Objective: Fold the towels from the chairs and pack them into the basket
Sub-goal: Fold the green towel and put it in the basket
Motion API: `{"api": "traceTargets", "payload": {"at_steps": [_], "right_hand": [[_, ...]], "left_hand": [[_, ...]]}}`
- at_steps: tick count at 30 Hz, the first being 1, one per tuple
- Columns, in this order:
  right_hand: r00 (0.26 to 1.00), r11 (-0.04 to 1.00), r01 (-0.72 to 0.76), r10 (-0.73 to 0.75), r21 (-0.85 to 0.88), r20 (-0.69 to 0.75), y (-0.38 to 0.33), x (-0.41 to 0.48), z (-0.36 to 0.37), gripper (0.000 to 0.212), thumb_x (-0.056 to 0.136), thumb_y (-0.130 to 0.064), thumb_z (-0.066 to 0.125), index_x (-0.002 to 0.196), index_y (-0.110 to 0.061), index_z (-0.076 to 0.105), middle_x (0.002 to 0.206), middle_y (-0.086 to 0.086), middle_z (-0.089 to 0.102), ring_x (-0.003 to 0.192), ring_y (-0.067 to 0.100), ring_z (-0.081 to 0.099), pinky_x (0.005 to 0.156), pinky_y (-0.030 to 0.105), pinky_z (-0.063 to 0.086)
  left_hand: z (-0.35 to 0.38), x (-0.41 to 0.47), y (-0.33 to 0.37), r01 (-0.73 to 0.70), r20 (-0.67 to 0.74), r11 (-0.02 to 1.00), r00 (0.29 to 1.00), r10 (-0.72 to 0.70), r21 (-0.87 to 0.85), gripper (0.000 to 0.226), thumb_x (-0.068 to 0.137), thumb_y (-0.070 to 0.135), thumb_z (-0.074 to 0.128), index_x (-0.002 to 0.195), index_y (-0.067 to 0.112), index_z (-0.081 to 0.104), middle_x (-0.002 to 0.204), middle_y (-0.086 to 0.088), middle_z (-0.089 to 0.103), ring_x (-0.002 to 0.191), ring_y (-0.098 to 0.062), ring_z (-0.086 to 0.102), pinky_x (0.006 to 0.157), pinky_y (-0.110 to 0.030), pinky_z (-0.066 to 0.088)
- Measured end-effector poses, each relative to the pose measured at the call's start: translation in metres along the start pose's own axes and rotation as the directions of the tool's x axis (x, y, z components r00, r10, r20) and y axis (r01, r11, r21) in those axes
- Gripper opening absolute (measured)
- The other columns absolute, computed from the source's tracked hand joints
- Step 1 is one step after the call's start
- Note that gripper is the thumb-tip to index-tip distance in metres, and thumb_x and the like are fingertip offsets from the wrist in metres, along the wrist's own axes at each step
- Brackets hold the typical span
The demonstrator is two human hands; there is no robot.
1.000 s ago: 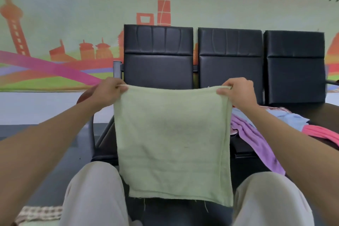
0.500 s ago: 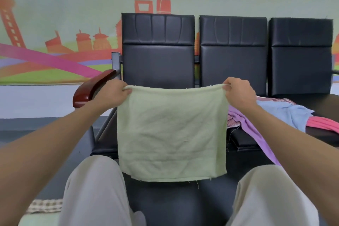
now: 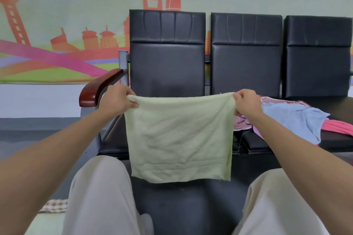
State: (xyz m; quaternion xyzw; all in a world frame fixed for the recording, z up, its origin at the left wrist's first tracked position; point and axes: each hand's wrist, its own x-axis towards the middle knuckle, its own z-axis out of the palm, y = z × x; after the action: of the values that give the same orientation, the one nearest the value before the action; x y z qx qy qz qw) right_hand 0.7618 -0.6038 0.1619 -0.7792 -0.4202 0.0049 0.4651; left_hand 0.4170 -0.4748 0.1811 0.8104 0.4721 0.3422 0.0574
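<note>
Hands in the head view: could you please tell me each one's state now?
Left hand: grips the green towel's upper left corner.
Right hand: grips its upper right corner.

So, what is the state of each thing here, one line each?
green towel, hangs spread out, held by its top corners.
left hand, grips the top left corner.
right hand, grips the top right corner.
blue towel, crumpled, not folded.
pink towel, not folded.
</note>
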Motion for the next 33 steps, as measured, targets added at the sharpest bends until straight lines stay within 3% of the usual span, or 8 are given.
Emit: {"api": "traceTargets", "payload": {"at_steps": [2, 8, 13, 18, 22, 25, 30, 33], "right_hand": [[0.984, 0.955, -0.135, 0.099, 0.263, 0.146, 0.002, -0.002, 0.003, 0.013, 0.1, -0.016, 0.045, 0.092, -0.009, 0.053, 0.086, 0.01, 0.05, 0.047, 0.018, 0.066, 0.044, 0.025, 0.052], [0.995, 0.948, -0.099, 0.096, 0.301, 0.025, 0.008, 0.001, 0.008, 0.016, 0.091, -0.007, 0.059, 0.076, -0.01, 0.06, 0.079, 0.014, 0.065, 0.051, 0.015, 0.067, 0.058, 0.032, 0.059], [0.979, 0.772, -0.192, 0.196, 0.606, 0.061, -0.003, 0.01, 0.016, 0.006, 0.088, -0.007, 0.067, 0.082, -0.009, 0.065, 0.087, 0.015, 0.068, 0.069, 0.025, 0.07, 0.072, 0.034, 0.06], [0.977, 0.789, -0.197, 0.209, 0.582, 0.048, -0.006, 0.018, 0.029, 0.007, 0.082, -0.007, 0.074, 0.086, -0.006, 0.068, 0.083, 0.015, 0.07, 0.069, 0.027, 0.072, 0.07, 0.035, 0.061], [0.966, 0.792, -0.232, 0.256, 0.565, 0.039, 0.004, 0.035, 0.052, 0.009, 0.08, -0.007, 0.076, 0.083, -0.006, 0.067, 0.084, 0.016, 0.07, 0.066, 0.027, 0.071, 0.071, 0.037, 0.061], [0.963, 0.791, -0.237, 0.269, 0.565, 0.027, 0.013, 0.055, 0.07, 0.013, 0.078, -0.005, 0.077, 0.077, -0.008, 0.065, 0.081, 0.016, 0.07, 0.062, 0.025, 0.07, 0.069, 0.036, 0.06], [0.955, 0.798, -0.269, 0.294, 0.539, 0.042, 0.029, 0.091, 0.11, 0.012, 0.08, -0.002, 0.075, 0.085, -0.001, 0.064, 0.074, 0.014, 0.066, 0.043, 0.011, 0.063, 0.055, 0.023, 0.058], [0.953, 0.816, -0.274, 0.3, 0.508, 0.032, 0.045, 0.116, 0.141, 0.01, 0.082, -0.005, 0.073, 0.08, -0.006, 0.064, 0.082, 0.017, 0.069, 0.051, 0.017, 0.065, 0.06, 0.025, 0.059]], "left_hand": [[0.001, 0.001, -0.006, 0.033, 0.03, 0.998, 0.999, -0.035, 0.045, 0.014, 0.078, 0.024, 0.08, 0.077, 0.011, 0.074, 0.065, 0.0, 0.061, 0.06, -0.011, 0.052, 0.062, -0.027, 0.038], [0.001, 0.002, -0.011, 0.166, 0.181, 0.985, 0.971, -0.156, -0.04, 0.023, 0.095, 0.017, 0.057, 0.08, 0.002, 0.065, 0.057, -0.014, 0.067, 0.046, -0.021, 0.066, 0.057, -0.027, 0.056], [0.011, 0.003, -0.02, 0.163, -0.085, 0.96, 0.979, -0.186, -0.227, 0.018, 0.086, -0.008, 0.056, 0.085, -0.001, 0.072, 0.064, -0.018, 0.069, 0.054, -0.027, 0.069, 0.071, -0.041, 0.06], [0.034, 0.014, -0.028, 0.239, -0.05, 0.869, 0.956, -0.289, -0.434, 0.016, 0.095, -0.001, 0.052, 0.088, 0.002, 0.065, 0.085, -0.026, 0.067, 0.06, -0.034, 0.07, 0.067, -0.045, 0.061], [0.059, 0.036, -0.036, 0.32, -0.001, 0.823, 0.932, -0.363, -0.47, 0.013, 0.1, 0.007, 0.042, 0.103, 0.005, 0.055, 0.103, -0.025, 0.06, 0.054, -0.032, 0.069, 0.056, -0.039, 0.06], [0.079, 0.056, -0.044, 0.348, 0.02, 0.842, 0.928, -0.373, -0.412, 0.014, 0.101, 0.007, 0.039, 0.105, 0.004, 0.052, 0.108, -0.022, 0.059, 0.057, -0.033, 0.069, 0.061, -0.044, 0.06], [0.121, 0.091, -0.06, 0.392, 0.032, 0.821, 0.908, -0.417, -0.415, 0.018, 0.101, 0.009, 0.04, 0.103, 0.0, 0.055, 0.094, -0.022, 0.061, 0.062, -0.032, 0.07, 0.065, -0.046, 0.06], [0.149, 0.114, -0.068, 0.442, 0.044, 0.764, 0.876, -0.48, -0.47, 0.018, 0.1, 0.01, 0.044, 0.1, 0.0, 0.06, 0.073, -0.011, 0.062, 0.067, -0.031, 0.07, 0.073, -0.044, 0.06]]}}
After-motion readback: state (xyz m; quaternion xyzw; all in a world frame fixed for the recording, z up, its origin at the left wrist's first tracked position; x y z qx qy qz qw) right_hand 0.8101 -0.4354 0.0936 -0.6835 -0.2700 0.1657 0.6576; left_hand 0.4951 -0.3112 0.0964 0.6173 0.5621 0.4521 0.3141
